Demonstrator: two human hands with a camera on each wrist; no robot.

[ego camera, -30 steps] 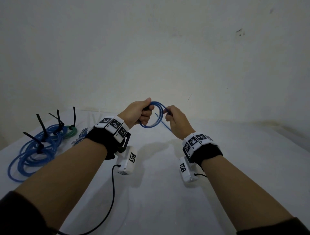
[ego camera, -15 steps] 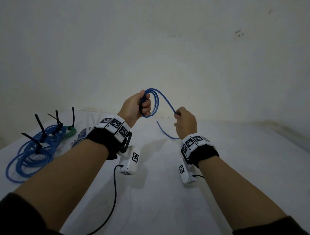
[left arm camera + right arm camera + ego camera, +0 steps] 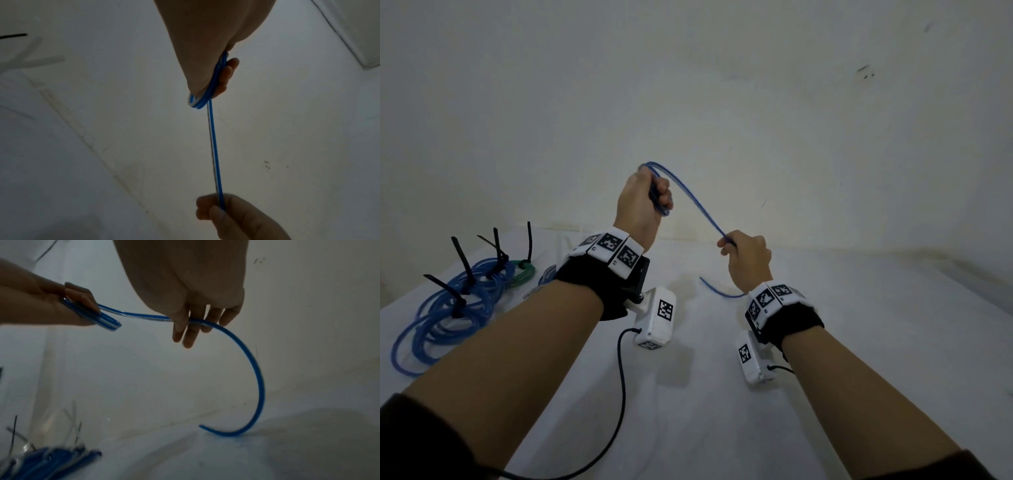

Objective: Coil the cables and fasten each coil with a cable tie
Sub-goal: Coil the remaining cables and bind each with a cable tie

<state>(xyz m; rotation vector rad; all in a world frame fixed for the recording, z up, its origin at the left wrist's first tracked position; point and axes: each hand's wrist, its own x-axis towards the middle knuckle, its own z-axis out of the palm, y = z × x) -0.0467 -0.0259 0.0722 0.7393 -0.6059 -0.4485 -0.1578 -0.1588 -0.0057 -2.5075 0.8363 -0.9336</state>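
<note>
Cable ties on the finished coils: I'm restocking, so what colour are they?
Black. The cable ties stick up from the blue coils; clearest in the head view.

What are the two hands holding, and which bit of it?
One blue cable. The left hand grips its small coiled loops; the right hand pinches the straight stretch, free end hanging below.

Glossy, smooth blue plastic cable (image 3: 698, 205); stiff black plastic cable ties (image 3: 462, 260); matt white worktop (image 3: 722, 428); scuffed matt wall (image 3: 722, 85).
</note>
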